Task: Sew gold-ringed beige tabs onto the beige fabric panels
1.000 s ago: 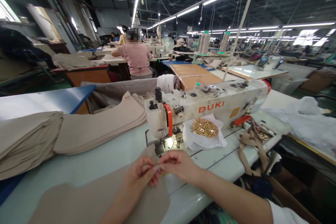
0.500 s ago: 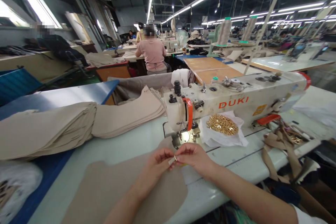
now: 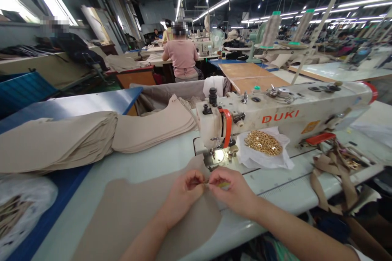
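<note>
My left hand [image 3: 186, 191] and my right hand [image 3: 235, 191] meet in front of the needle area, fingertips pinched close together. Between them is a small fabric strip with a gold ring [image 3: 206, 183], mostly hidden by the fingers. Under my left hand and forearm a beige fabric panel [image 3: 125, 204] lies flat, its upper corner reaching toward the needle plate [image 3: 218, 155]. The white sewing machine [image 3: 251, 110] stands just beyond my hands. A heap of small gold metal pieces [image 3: 263, 142] rests on white paper [image 3: 284, 161] against its body.
Stacked beige panels [image 3: 153, 130] lie at the left and behind. A clear plastic bag [image 3: 36, 195] sits at the left edge. Tan straps [image 3: 320, 183] hang over the table's right side. A person in pink [image 3: 183, 59] sits at a station ahead.
The view has shifted slightly, moving the machine to the right in the picture. My fingertips have drawn closer over the strip and ring, which now show less.
</note>
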